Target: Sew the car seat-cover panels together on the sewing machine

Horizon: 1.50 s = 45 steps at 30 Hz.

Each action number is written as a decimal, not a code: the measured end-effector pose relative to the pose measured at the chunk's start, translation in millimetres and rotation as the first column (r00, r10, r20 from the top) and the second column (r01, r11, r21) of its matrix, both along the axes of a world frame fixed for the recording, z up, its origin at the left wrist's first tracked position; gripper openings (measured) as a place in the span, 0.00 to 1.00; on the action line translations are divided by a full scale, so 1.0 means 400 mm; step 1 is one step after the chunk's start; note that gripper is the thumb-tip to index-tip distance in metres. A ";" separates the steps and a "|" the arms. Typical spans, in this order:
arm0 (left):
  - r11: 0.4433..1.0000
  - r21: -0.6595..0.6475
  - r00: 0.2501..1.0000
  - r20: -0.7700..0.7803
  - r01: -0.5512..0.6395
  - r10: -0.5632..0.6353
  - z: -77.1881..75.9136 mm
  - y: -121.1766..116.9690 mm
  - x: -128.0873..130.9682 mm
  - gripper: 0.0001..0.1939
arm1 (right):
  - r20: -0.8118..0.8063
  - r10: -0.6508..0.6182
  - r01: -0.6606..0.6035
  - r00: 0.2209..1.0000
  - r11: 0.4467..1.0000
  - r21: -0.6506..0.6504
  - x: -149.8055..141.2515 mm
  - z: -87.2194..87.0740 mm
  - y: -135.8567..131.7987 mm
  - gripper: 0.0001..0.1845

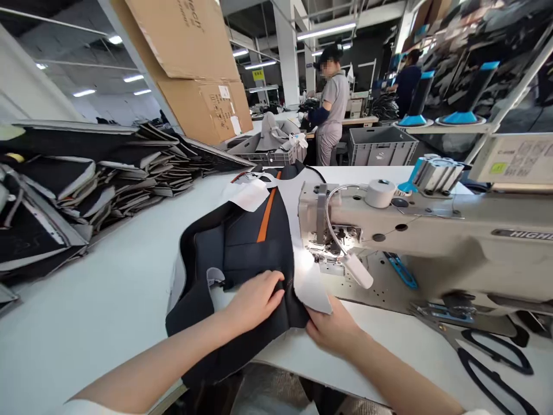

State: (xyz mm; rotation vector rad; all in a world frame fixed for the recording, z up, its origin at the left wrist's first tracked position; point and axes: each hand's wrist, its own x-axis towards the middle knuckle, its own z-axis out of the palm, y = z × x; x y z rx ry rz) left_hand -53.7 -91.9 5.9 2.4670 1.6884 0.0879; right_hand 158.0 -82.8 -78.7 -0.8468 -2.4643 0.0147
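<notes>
A black seat cover (254,259) with an orange stripe (266,216) lies on the white table, left of the sewing machine (415,230). My left hand (258,297) is closed on the cover's black panel, fingers curled over a fold near its middle. At the cover's right edge, my right hand (330,327) grips the border where the light grey backing (313,288) shows; its fingertips are partly hidden under the material. That grey edge runs up beside the lit needle area (330,248). A white label (249,193) rests on the cover's far end.
Large scissors (470,346) and blue thread snips (401,270) lie at the right. Stacked black panels (108,190) line the left side. Behind stand a cardboard box (203,86), grey crates (380,147), thread cones (419,101) and a person (332,109) at another table.
</notes>
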 end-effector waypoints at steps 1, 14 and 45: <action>1.000 -0.007 0.999 0.043 0.013 -0.012 -0.012 -0.011 0.002 0.12 | 0.035 -0.021 0.021 0.999 1.000 -0.021 0.001 -0.001 -0.002 0.27; 0.993 -0.087 0.969 0.227 -0.078 0.096 -0.027 0.026 -0.003 0.11 | 0.162 -0.126 0.167 0.979 0.946 -0.279 -0.032 0.054 -0.019 0.42; 0.706 -0.078 0.658 -0.303 0.704 -0.689 0.004 0.144 0.124 0.18 | 0.113 0.218 -0.187 0.969 0.954 -0.233 -0.053 0.025 0.003 0.25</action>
